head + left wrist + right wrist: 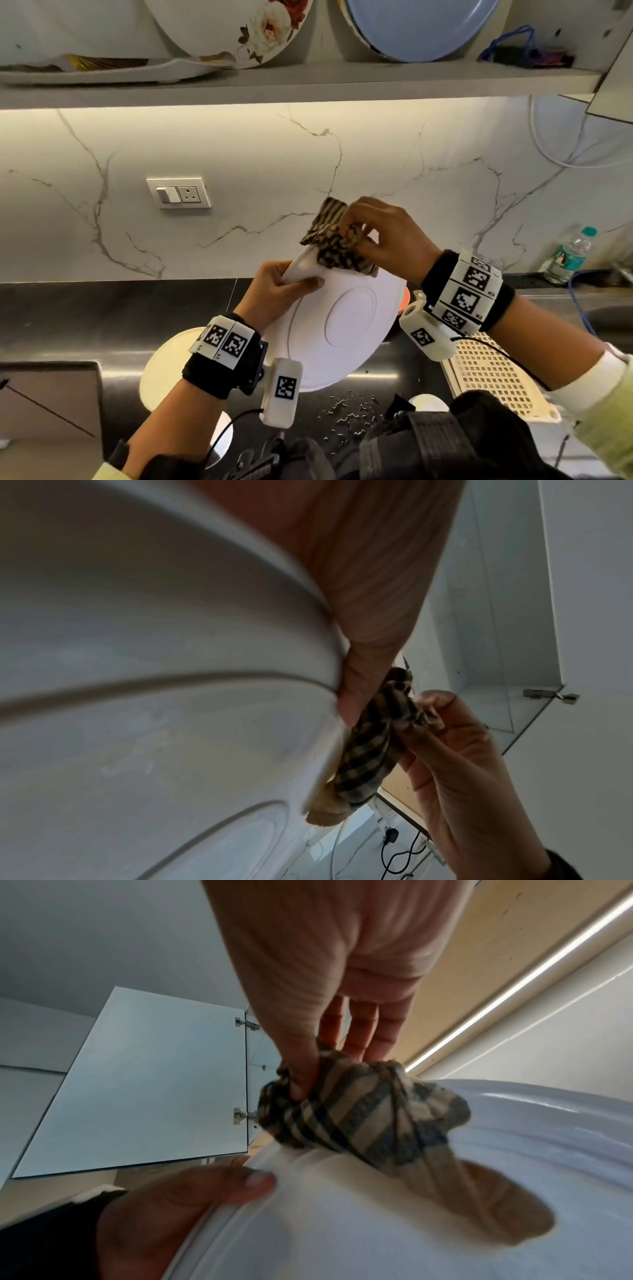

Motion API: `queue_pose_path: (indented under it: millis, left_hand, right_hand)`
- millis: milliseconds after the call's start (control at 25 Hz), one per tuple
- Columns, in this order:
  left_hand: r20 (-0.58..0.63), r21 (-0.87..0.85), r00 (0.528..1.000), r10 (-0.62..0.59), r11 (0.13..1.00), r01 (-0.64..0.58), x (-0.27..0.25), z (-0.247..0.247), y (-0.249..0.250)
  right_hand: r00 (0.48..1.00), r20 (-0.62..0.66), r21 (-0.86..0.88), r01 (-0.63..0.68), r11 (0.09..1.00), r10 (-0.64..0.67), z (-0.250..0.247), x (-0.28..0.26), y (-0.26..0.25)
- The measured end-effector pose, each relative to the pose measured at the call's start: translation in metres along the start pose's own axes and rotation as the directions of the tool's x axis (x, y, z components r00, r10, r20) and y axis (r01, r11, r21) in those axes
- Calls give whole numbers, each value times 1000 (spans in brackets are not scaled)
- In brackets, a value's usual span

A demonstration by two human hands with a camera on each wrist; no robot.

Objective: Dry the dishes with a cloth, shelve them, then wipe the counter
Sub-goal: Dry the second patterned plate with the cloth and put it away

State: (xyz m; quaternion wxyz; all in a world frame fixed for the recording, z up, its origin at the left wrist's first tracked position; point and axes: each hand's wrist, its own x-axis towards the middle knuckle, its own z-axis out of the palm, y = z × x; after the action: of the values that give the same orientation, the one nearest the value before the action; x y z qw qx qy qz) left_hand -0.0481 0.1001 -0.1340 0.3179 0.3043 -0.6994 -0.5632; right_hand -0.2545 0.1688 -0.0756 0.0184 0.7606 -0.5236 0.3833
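Standing over the counter (85,315), the person holds a white plate (342,318) tilted up in front of the marble wall. In the head view the left hand (274,291) grips the plate's upper left rim, thumb across the near face, the other fingers hidden behind it. The right hand (383,233) pinches a bunched checked cloth (337,240) against the plate's top edge; its fingertips are buried in the folds. A second white plate (164,363) lies on the counter below, half covered by the left wrist, with water droplets (349,414) just right of it. A perforated drying rack (493,377) is cut off by the right forearm. On the shelf (308,82) above, a floral plate (246,27) and a blue plate (418,27) lean upright, their tops out of frame. A water bottle (568,257) stands at the far right.

From the left wrist, the plate (154,696) fills the picture, blurred. The left hand (369,574) shows only palm and one thumb on the rim. Beyond it the right hand (462,764) clasps the cloth (369,745), whose far side is hidden by the plate's edge.

From the right wrist, the right hand (335,961) plainly curls thumb and fingers into the cloth (369,1118), which trails over the plate (479,1150). The left hand (178,1204) shows its thumb pressed on the rim. An open cabinet door (137,1083) appears here, unseen from the head.
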Motion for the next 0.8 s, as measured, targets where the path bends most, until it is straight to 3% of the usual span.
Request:
queue_pose_path:
  millis: [160, 280, 360, 440, 520, 600, 720, 800]
  left_hand:
    - [42, 23, 997, -65, 998, 64, -2, 5, -8]
    - [105, 40, 991, -78, 996, 74, -5, 11, -18]
    - [111, 58, 992, -67, 996, 60, -4, 14, -25]
    - [84, 51, 996, -42, 998, 38, -4, 16, -28]
    - [65, 10, 998, -1, 1000, 0, -2, 16, -30]
    - [71, -47, 997, 39, 998, -36, 0, 13, -34]
    - [80, -91, 995, 58, 995, -50, -1, 9, -38]
    - [103, -87, 993, 59, 995, -50, -1, 15, -36]
  right_hand:
    - [953, -263, 81, -131, 988, 148, -12, 10, 1]
    - [952, -289, -104, -138, 985, 102, -28, 26, 1]
    - [974, -223, -272, -19, 962, -43, -27, 27, -6]
    - [973, -46, -392, 192, 900, -228, -9, 16, -13]
    - [923, 164, -406, 384, 829, -347, 20, -10, -13]
    - [885, 291, -319, 447, 836, -362, 36, -36, -9]
    - [953, 265, -126, 184, 975, -145, 29, -44, -4]
    - [989, 120, -243, 109, 964, -82, 31, -37, -8]
